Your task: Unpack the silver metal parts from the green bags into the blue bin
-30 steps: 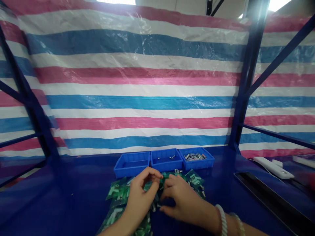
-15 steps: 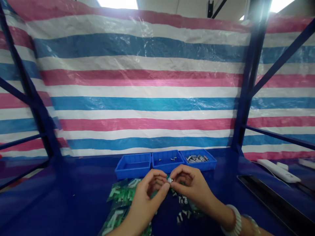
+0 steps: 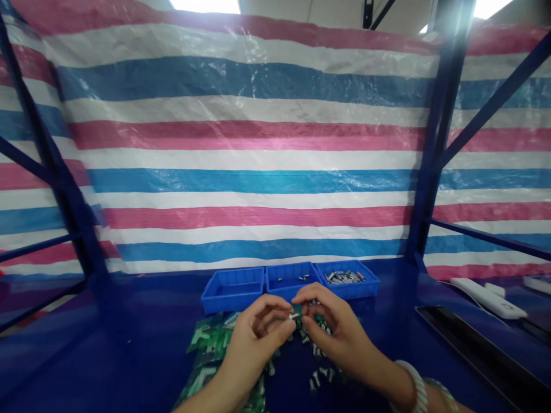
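Observation:
My left hand [image 3: 258,335] pinches a small silvery screw-like piece [image 3: 293,316] between thumb and fingertips. Close to its right is my right hand [image 3: 333,324], its thumb and index finger curved and apart, with nothing visible between them. Under and beside my right hand, small metal pieces [image 3: 322,376] lie scattered on the blue table [image 3: 142,344]. Clear bags with green and white contents [image 3: 210,341] lie to the left, partly covered by my left hand and forearm.
Three blue trays stand behind the hands: the left tray [image 3: 233,295] looks bare, the middle tray [image 3: 293,294] holds a few small pieces, the right tray [image 3: 365,289] several metal parts. A long dark flat object [image 3: 482,355] and a white power strip [image 3: 488,299] lie right.
My right thumb and index finger have parted and moved slightly off the small piece. It stays in my left hand, now turned so its shank shows.

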`<state>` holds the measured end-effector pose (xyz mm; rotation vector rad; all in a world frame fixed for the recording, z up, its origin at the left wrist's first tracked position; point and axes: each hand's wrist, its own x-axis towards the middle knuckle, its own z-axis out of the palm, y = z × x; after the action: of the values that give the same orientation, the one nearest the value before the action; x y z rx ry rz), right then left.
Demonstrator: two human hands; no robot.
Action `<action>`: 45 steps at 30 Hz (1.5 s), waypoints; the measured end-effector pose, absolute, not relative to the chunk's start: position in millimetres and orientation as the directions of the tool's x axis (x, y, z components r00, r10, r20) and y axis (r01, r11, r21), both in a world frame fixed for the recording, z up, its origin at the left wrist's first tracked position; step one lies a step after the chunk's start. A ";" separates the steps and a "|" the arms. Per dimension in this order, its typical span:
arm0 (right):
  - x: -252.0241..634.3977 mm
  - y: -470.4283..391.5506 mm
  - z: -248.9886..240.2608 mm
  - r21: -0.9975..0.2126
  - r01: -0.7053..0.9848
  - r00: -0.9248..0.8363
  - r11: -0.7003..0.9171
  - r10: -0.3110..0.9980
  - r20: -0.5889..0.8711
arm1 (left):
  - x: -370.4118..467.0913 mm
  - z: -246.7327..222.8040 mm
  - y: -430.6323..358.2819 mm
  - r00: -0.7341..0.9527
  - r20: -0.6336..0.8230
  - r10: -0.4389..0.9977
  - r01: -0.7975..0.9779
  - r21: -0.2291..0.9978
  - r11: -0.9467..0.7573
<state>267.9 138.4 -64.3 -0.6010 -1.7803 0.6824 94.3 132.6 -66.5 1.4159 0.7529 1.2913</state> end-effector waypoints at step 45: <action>287.6 213.4 -48.4 -0.428 0.609 -0.147 0.668 0.625 0.767 | 79.3 -49.3 151.1 0.000 0.347 0.938 -0.126 0.930 -0.344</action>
<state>287.6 213.4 -48.4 -0.9806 -1.8233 0.0194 79.3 151.1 -49.3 1.3754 0.9107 1.5014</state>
